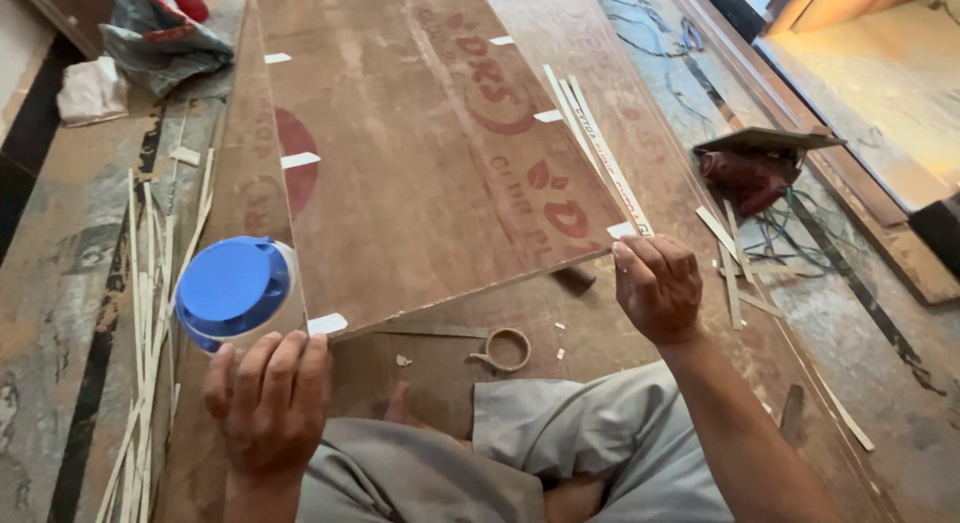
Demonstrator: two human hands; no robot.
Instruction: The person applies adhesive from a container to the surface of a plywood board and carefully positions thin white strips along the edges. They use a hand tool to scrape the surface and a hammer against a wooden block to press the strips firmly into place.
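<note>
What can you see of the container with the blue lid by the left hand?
The container is a round jar with a white body, seemingly plastic, and a bright blue lid that is on and faces the camera, so the jar leans toward the viewer. The left hand grips it from below, fingers against its lower side. It sits at the near left corner of the brown plywood sheet, beside a white tape piece. Its contents are hidden.
</note>
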